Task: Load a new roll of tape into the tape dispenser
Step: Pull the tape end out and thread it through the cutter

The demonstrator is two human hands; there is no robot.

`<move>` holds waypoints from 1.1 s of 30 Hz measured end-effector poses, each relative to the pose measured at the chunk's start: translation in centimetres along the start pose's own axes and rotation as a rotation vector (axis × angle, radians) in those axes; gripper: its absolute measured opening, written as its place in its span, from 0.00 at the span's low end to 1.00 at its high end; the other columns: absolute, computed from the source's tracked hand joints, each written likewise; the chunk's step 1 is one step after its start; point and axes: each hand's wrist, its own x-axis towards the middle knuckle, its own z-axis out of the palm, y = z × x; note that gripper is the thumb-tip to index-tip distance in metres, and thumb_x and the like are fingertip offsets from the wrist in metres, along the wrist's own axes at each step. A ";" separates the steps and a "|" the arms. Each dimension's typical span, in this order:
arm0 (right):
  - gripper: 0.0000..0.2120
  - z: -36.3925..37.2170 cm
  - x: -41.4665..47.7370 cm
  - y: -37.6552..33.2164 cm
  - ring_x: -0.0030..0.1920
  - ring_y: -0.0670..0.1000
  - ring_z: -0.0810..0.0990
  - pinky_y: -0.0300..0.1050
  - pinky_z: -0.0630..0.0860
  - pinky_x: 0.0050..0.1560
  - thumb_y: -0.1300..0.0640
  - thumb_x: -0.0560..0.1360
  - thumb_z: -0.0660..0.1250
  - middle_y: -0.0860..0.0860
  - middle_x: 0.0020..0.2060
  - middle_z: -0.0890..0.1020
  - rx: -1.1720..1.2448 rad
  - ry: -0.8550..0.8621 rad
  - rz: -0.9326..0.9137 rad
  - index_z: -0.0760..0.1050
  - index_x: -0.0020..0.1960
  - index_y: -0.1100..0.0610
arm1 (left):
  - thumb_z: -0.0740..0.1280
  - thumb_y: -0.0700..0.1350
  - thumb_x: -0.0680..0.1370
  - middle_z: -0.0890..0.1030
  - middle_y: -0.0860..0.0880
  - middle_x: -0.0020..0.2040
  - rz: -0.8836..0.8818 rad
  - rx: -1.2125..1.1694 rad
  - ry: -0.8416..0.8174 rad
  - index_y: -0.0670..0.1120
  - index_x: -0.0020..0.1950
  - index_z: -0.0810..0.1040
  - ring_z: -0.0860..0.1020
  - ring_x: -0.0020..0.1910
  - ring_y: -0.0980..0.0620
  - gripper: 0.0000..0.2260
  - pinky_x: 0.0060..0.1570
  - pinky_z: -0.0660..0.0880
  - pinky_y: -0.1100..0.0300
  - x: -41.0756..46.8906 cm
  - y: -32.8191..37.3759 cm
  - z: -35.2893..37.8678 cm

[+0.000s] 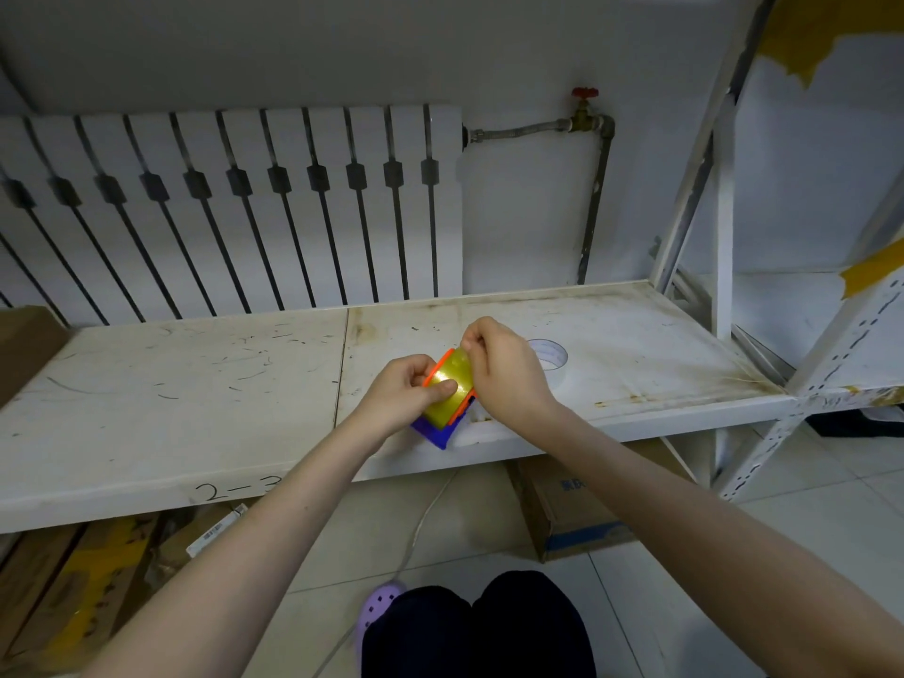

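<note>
A yellow tape roll [449,393] sits inside an orange and blue tape dispenser [440,435] near the front edge of the white shelf [195,384]. My left hand [406,396] grips the roll and the orange side from the left, thumb pressed on the tape. My right hand [504,371] is at the roll's far right end, fingers pinched at the top edge of the tape. A second roll, clear or white [550,353], lies flat on the shelf just behind my right hand, partly hidden.
A radiator [235,208] and a pipe with a red valve [584,110] stand behind the shelf. Shelf uprights [724,227] rise at the right. Cardboard boxes [572,511] lie on the floor beneath. My knees and a purple shoe [379,609] are below.
</note>
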 end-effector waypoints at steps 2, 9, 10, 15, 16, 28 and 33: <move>0.05 0.1 -0.2 -0.2 0.42 0.50 0.75 0.43 0.72 0.40 0.59 0.79 0.56 0.51 0.43 0.76 0.064 -0.002 -0.031 0.70 0.47 0.55 | 0.68 0.47 0.75 0.81 0.42 0.47 0.001 0.015 0.005 0.44 0.46 0.75 0.77 0.44 0.49 0.07 0.40 0.71 0.60 0.1 0.1 -0.4; 0.04 0.1 -0.6 -1.0 0.41 0.48 0.74 0.44 0.72 0.42 0.61 0.78 0.58 0.47 0.40 0.74 0.242 -0.041 -0.154 0.71 0.47 0.59 | 0.65 0.52 0.76 0.74 0.41 0.39 -0.048 -0.020 -0.084 0.40 0.42 0.75 0.71 0.39 0.48 0.14 0.37 0.67 0.58 0.4 -0.7 -1.4; 0.04 0.2 -0.5 -1.0 0.41 0.48 0.74 0.43 0.71 0.41 0.61 0.78 0.58 0.46 0.38 0.74 0.254 -0.054 -0.162 0.71 0.47 0.58 | 0.65 0.53 0.76 0.72 0.41 0.38 -0.047 -0.026 -0.074 0.40 0.42 0.75 0.70 0.38 0.47 0.15 0.37 0.66 0.58 0.3 -0.9 -1.5; 0.05 0.3 1.3 -0.9 0.41 0.49 0.74 0.43 0.72 0.44 0.61 0.79 0.57 0.46 0.35 0.73 0.407 -0.088 0.082 0.70 0.45 0.56 | 0.65 0.55 0.75 0.76 0.43 0.42 -0.033 0.024 0.032 0.42 0.44 0.74 0.74 0.43 0.47 0.16 0.43 0.71 0.54 0.6 -2.4 -1.6; 0.06 0.4 1.7 -1.0 0.40 0.49 0.74 0.45 0.73 0.46 0.60 0.79 0.57 0.47 0.35 0.74 0.440 -0.112 0.132 0.70 0.45 0.56 | 0.67 0.57 0.73 0.77 0.46 0.45 -0.020 0.057 0.052 0.44 0.49 0.74 0.75 0.45 0.48 0.17 0.44 0.72 0.56 0.5 -2.5 -1.4; 0.11 1.3 2.3 -0.7 0.31 0.47 0.73 0.38 0.76 0.36 0.58 0.76 0.63 0.51 0.30 0.73 0.781 -0.208 0.413 0.73 0.35 0.58 | 0.75 0.60 0.60 0.83 0.50 0.53 0.047 0.474 0.172 0.51 0.58 0.78 0.78 0.50 0.50 0.29 0.47 0.77 0.55 0.4 -3.6 -0.8; 0.07 2.1 1.6 0.0 0.34 0.48 0.78 0.41 0.79 0.41 0.60 0.71 0.72 0.52 0.33 0.78 0.653 -0.149 0.373 0.74 0.38 0.56 | 0.76 0.57 0.60 0.83 0.52 0.48 0.031 0.376 0.180 0.51 0.53 0.80 0.77 0.45 0.54 0.25 0.40 0.73 0.61 0.3 -4.9 -0.6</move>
